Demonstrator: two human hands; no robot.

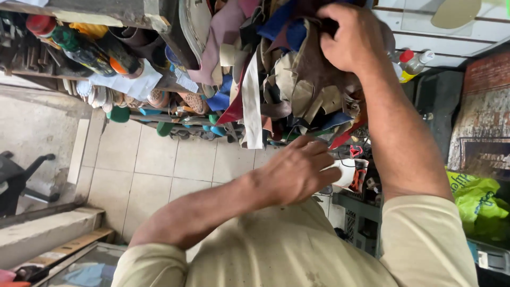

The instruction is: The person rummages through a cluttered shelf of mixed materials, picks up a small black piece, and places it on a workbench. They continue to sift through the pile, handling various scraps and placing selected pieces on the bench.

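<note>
A heap of leather and fabric scraps (276,79) in brown, beige, blue, pink and red fills the top middle of the view. My right hand (353,40) reaches into the top of the heap, its fingers closed on a dark brown leather piece (313,69). Lower down, my left hand (297,170) hovers just under the heap with its fingers curled. Its fingertips are beside a white object with red and black print (350,172); whether they grip it is hidden. My beige shirt (276,255) covers the bottom of the view.
A shelf at upper left holds bottles with coloured caps (79,45), papers and shoe soles (101,95). Beige floor tiles (154,159) lie left of centre, and a black chair base (21,175) stands at far left. A green plastic bag (478,199) and small bottles (411,61) are on the right.
</note>
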